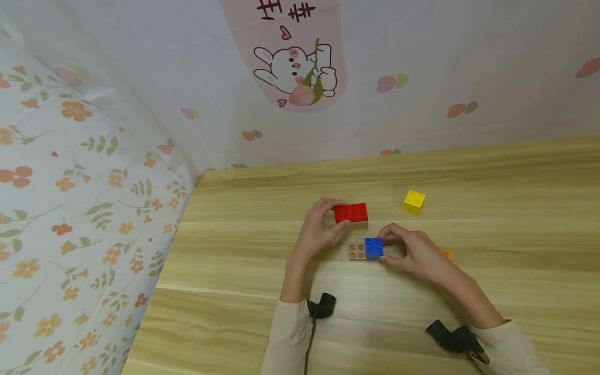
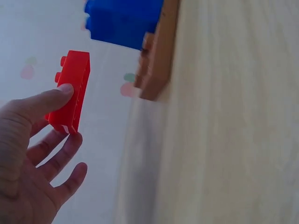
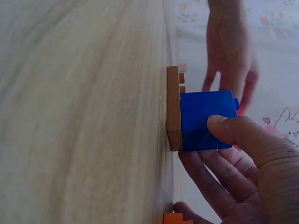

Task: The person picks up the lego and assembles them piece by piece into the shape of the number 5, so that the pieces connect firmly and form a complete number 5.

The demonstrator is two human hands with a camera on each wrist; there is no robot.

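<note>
A long red brick (image 1: 351, 212) is pinched at its left end between the thumb and fingers of my left hand (image 1: 319, 229). The left wrist view has that red brick (image 2: 72, 93) raised above the tabletop, studs facing the back wall curtain side. My right hand (image 1: 414, 252) grips a square blue brick (image 1: 374, 248) by its right side. This blue brick (image 3: 208, 120) sits on the right half of a thin brown brick (image 1: 357, 252), whose left studs are bare. In the right wrist view the brown brick (image 3: 173, 109) lies flat on the table.
A yellow square brick (image 1: 414, 202) stands farther back on the wooden table (image 1: 225, 250). An orange brick (image 1: 446, 254) is mostly hidden behind my right hand. Patterned white cloth (image 1: 211, 78) hangs behind the table and along its left side.
</note>
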